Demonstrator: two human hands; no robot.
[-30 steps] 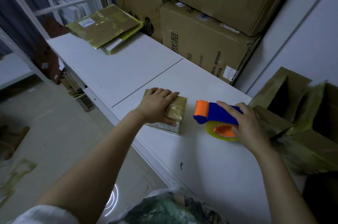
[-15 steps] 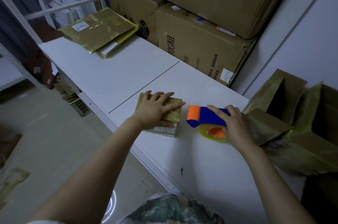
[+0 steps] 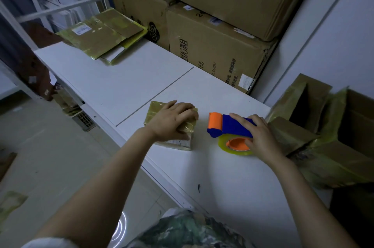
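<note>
The small parcel (image 3: 154, 110), wrapped in glossy tape, looks light, stiff and probably slick, so it is best held across its top and sides. It lies on the surface (image 3: 212, 166) under the left hand (image 3: 172, 121), which grips it. Just beside it, the right hand (image 3: 261, 138) clasps the tape dispenser (image 3: 232, 126).

Single head-worn wide-angle view: looks forward and down, close over table (image 3: 125, 85); cartons (image 3: 212, 55) beyond fingers (image 3: 237, 116), forearms (image 3: 113, 176) nearest lens.

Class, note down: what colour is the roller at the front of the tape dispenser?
Orange; the roller shows best in the head view.
</note>
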